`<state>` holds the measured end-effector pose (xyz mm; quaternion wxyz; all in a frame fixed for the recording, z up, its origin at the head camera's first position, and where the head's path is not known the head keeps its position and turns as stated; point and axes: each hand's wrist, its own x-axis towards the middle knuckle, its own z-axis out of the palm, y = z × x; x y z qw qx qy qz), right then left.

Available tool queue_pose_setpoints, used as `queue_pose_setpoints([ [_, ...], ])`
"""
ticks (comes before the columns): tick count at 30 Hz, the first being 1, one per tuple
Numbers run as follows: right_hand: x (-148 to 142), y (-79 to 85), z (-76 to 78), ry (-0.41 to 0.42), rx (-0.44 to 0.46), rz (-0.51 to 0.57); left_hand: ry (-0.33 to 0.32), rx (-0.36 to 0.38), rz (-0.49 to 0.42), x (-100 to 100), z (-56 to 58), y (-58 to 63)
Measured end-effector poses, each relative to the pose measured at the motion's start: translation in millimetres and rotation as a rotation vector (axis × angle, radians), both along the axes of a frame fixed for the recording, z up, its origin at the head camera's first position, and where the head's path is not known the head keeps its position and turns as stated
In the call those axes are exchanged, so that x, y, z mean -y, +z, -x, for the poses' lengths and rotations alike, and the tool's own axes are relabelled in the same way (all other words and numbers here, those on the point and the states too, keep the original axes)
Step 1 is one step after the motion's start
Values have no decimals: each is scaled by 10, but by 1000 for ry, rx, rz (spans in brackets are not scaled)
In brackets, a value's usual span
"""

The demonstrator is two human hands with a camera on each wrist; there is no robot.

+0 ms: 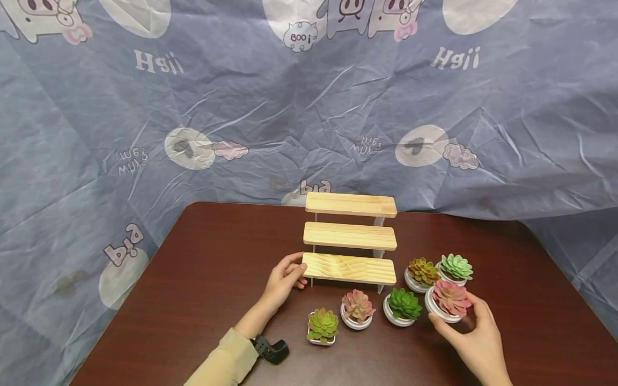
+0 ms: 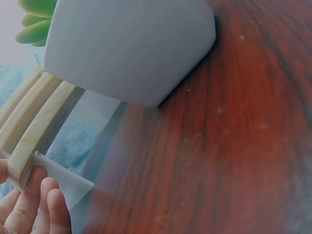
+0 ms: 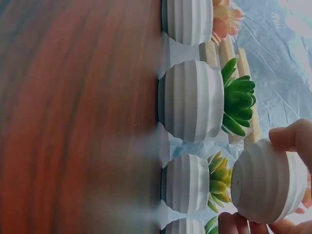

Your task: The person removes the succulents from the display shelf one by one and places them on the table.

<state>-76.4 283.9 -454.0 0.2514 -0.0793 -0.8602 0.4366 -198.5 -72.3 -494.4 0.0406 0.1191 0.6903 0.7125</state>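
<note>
A three-tier stand with pale wooden shelves [image 1: 350, 268] and clear side supports stands on the table. My left hand [image 1: 285, 277] pinches the left end of its lowest shelf; in the left wrist view, thumb and fingers lie on either side of that shelf end [image 2: 29, 151]. My right hand [image 1: 475, 332] grips a pink succulent [image 1: 451, 298] by its white ribbed pot [image 3: 265, 183], raised off the table, with the pot's underside visible in the right wrist view. Close by it are a dark green succulent [image 1: 404, 304], an orange-brown one [image 1: 423, 272] and a mint-green one [image 1: 456, 267].
In front of the stand sit another pink succulent [image 1: 358, 306] in a round pot and a yellow-green one [image 1: 322, 325] in an angular white pot. The dark red-brown table [image 1: 222, 257] reaches back to a blue printed cloth [image 1: 289, 107].
</note>
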Motion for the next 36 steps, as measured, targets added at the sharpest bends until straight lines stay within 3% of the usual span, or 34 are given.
queue_pose_setpoints([
  [7,-52,-31,-49,-12,53,-38,-20,-15,18,-5,-120,248],
  [27,-202,-183,-72,24,274,-190,-21,-7,20,-7,-119,252],
  [36,-219,-230,-50,37,265,-185,-6,-8,34,-5,-131,255],
])
